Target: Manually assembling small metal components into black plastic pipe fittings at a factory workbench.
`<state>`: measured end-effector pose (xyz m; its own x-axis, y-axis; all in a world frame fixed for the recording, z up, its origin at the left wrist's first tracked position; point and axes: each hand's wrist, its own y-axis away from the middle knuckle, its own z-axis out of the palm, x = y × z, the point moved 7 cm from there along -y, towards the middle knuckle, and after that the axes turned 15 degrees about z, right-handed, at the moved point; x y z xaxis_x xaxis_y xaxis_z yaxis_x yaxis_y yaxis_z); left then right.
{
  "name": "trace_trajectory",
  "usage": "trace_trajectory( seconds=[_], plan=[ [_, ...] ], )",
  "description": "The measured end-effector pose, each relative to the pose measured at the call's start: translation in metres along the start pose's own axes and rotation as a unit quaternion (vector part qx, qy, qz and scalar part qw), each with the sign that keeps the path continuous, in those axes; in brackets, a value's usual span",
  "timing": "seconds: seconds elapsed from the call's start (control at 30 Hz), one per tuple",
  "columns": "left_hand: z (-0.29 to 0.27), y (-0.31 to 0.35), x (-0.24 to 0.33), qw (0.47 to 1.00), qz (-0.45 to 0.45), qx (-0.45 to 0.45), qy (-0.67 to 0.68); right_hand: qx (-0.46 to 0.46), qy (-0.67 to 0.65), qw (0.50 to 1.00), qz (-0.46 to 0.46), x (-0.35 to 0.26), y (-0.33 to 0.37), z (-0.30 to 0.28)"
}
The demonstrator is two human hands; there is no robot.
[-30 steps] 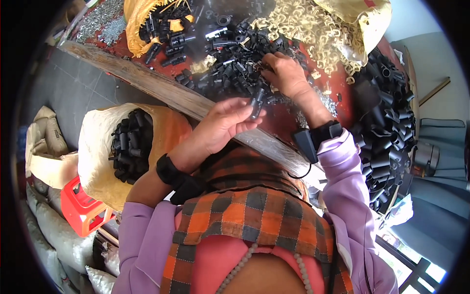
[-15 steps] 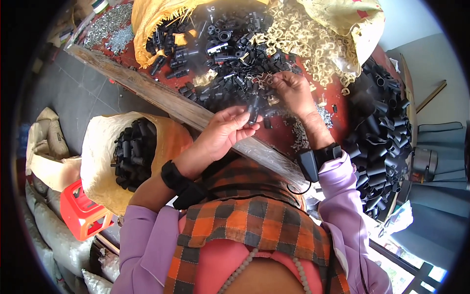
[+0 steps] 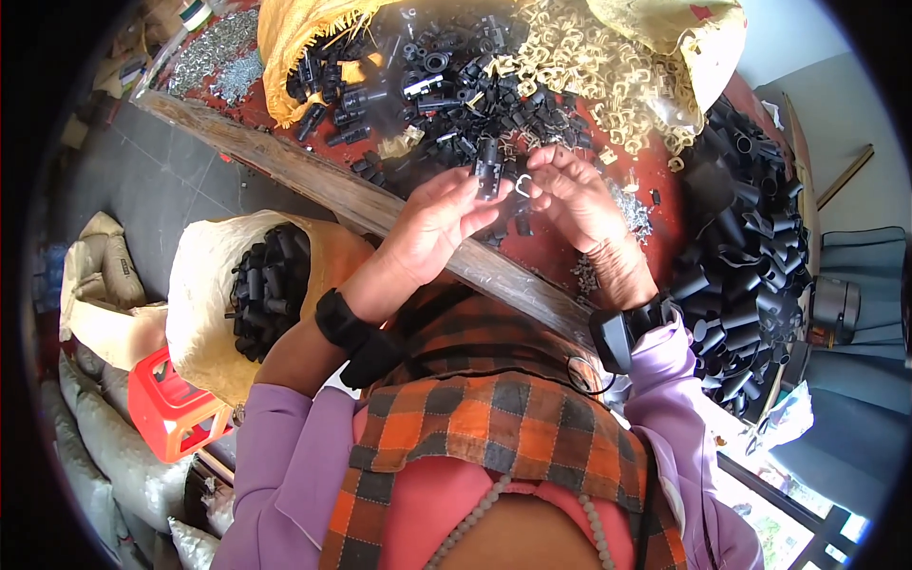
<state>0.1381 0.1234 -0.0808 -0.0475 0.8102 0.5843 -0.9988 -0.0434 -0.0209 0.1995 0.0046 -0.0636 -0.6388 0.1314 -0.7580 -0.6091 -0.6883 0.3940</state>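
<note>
My left hand (image 3: 429,228) is closed on a black tubular plastic part (image 3: 489,171), held upright over the table's near edge. Just to its right, my right hand (image 3: 581,204) pinches a small pale C-shaped clip (image 3: 522,185) between thumb and fingers. The clip and the tube are close together but apart. Beyond both hands lies a heap of small black plastic pieces (image 3: 532,116). A pile of cream-coloured clips (image 3: 608,81) spreads behind it. Small silver metal pieces (image 3: 632,214) lie beside my right hand.
The red table has a worn wooden edge (image 3: 275,176). A sack of black parts (image 3: 204,304) stands at the left, near a red stool (image 3: 171,404). Many black tubes (image 3: 736,275) are heaped on the right. Metal screws or similar bits (image 3: 204,62) lie at the far left.
My right hand has come back from the heap toward me, now with the pale clip showing in its fingers. My left hand has raised the black part slightly.
</note>
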Motion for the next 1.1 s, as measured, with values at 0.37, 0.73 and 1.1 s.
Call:
trace_trajectory(
  seconds=[0.37, 0.73, 1.1],
  plan=[
    [0.012, 0.002, 0.003, 0.997, -0.002, -0.080, -0.013, 0.030, 0.062, 0.998, 0.011, 0.010, 0.009, 0.017],
    [0.004, 0.008, -0.003, 0.994, -0.050, -0.035, 0.094, 0.103, 0.230, 0.959, -0.129, 0.006, 0.030, 0.031],
    [0.002, 0.016, -0.014, 0.994, -0.091, -0.021, 0.056, 0.196, 0.551, 0.742, -0.328, -0.019, 0.054, 0.062]
  ],
)
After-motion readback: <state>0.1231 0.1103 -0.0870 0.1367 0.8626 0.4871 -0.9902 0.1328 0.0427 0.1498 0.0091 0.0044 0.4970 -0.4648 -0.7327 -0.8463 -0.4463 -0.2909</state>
